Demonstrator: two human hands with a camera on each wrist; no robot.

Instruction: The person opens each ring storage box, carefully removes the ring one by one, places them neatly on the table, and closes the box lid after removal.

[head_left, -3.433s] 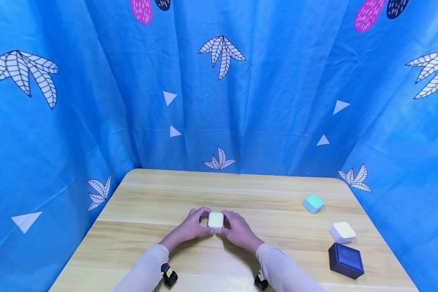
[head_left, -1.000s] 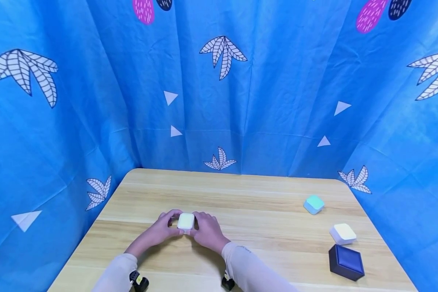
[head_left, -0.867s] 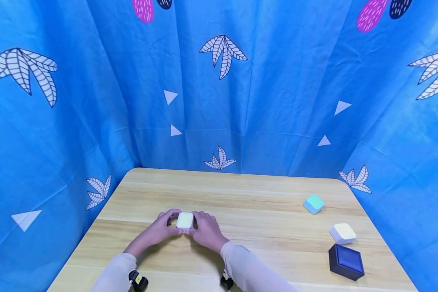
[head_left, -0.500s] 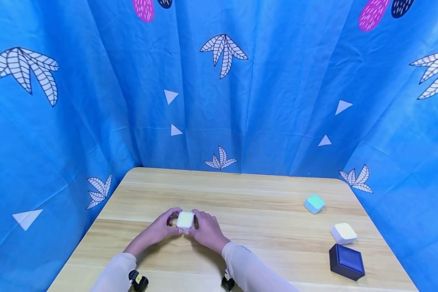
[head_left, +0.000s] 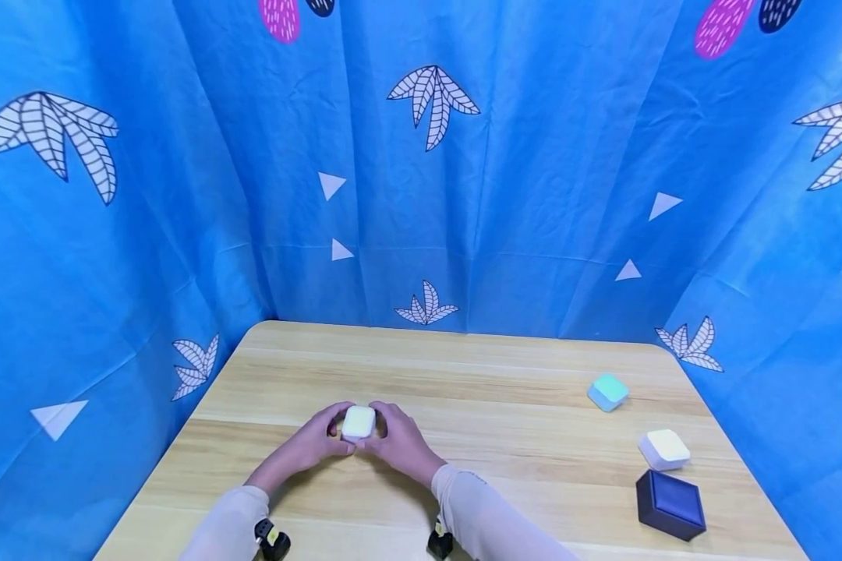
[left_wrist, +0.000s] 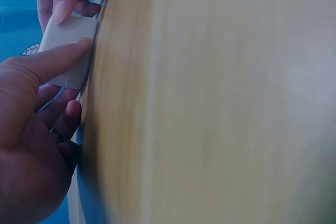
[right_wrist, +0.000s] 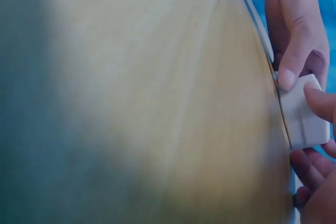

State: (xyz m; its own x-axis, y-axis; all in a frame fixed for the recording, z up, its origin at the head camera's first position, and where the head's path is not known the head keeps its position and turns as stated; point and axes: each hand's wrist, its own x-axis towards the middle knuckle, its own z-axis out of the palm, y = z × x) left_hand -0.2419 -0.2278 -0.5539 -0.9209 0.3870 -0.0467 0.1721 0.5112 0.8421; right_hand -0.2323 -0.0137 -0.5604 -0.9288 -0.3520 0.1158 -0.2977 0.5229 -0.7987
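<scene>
A small white box with rounded corners [head_left: 359, 422] is held between both hands left of the table's middle. My left hand [head_left: 315, 442] grips its left side, thumb along the near face, as the left wrist view shows on the white box [left_wrist: 65, 32]. From the other side my right hand [head_left: 401, 444] pinches it, its thumb also on the near face; the right wrist view has the white box [right_wrist: 303, 121] at its right edge. Whether its underside touches the table cannot be told. The far fingers are partly hidden behind the box.
On the right of the wooden table [head_left: 505, 460] stand a mint-green topped box [head_left: 609, 392], another white box [head_left: 665, 449] and a dark blue box [head_left: 670, 504] close to it. A blue patterned curtain [head_left: 533, 195] surrounds the table's back and sides.
Since the oldest frame both hands have moved left together with the white box. Over the last second they stay nearly in place, and the box remains held.
</scene>
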